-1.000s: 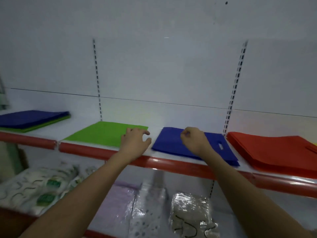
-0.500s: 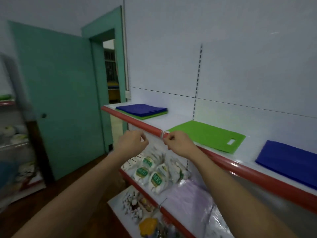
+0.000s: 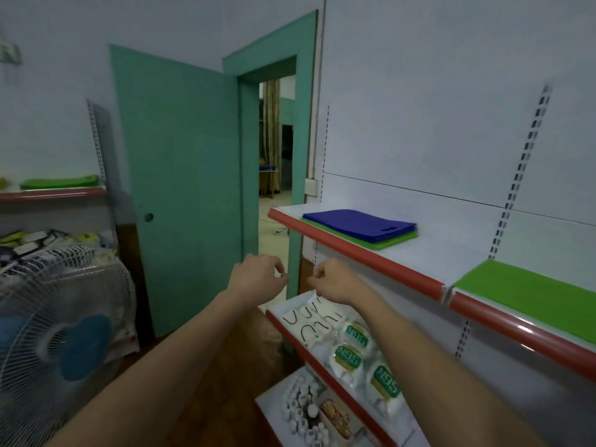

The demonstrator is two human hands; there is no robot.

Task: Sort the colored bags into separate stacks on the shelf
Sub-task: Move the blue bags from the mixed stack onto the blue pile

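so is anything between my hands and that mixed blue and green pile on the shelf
Nothing visible. Both the left hand and the right hand hang in open air, below and left of the shelf. The blue bags lie on the green bags with nothing on top; only the shelf's red front lip lies between.

One head-worn wide-angle view looks forward and slightly down along the shelf [image 3: 354, 251], which runs from frame centre to the lower right. The door [image 3: 180, 188] fills the centre left, a fan [image 3: 54, 324] the lower left. Both forearms enter from the bottom edge, close to the lens.
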